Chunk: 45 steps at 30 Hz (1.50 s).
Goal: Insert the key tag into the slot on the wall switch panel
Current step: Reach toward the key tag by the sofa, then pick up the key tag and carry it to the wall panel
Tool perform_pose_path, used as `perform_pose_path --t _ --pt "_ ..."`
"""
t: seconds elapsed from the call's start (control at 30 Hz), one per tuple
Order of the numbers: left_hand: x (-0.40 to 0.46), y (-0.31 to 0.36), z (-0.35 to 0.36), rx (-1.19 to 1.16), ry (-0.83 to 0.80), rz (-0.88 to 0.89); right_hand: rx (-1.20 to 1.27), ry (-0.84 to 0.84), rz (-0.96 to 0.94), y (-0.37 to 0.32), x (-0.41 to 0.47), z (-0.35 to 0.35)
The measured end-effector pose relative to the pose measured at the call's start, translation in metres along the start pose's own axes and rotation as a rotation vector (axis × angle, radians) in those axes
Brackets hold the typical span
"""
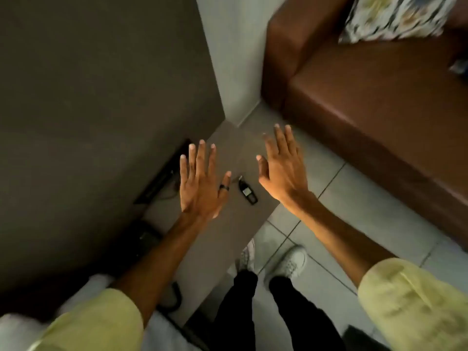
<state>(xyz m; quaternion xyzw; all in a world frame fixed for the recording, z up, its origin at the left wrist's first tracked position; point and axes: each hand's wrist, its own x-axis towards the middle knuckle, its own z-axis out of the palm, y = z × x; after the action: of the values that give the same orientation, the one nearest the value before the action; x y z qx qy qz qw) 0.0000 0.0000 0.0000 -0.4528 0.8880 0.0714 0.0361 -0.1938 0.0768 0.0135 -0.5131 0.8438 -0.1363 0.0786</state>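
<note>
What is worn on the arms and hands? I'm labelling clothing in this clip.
Both arms have pale yellow-green sleeves pushed up, leaving the forearms bare: left sleeve, right sleeve. The left hand wears a dark ring on the thumb. The right hand is bare.

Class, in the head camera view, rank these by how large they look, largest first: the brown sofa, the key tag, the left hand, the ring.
1. Brown sofa
2. Left hand, though it is nearer the camera, which enlarges it
3. Key tag
4. Ring on the left thumb
</note>
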Motion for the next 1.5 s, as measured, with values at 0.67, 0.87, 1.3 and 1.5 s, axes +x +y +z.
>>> perform_pose_path --t 0.67,0.87,1.3,1.5 --pt "-0.047 -0.012 0.198 -0.055 -0.107 -0.048 0.142 -0.434 0.249 0.017 -0.001 0.211" --pt "-0.034 0.030 0.127 -0.086 -0.052 -0.015 0.139 -0.375 0.050 0.050 -0.005 0.104" --pt "0.039 0.152 -0.234 -0.155 0.527 0.339 0.309 0.224 -0.160 0.055 0.027 -0.317" --pt "0.065 0.205 -0.403 -0.166 0.830 0.496 0.306 0.480 -0.162 0.040 0.018 -0.498"
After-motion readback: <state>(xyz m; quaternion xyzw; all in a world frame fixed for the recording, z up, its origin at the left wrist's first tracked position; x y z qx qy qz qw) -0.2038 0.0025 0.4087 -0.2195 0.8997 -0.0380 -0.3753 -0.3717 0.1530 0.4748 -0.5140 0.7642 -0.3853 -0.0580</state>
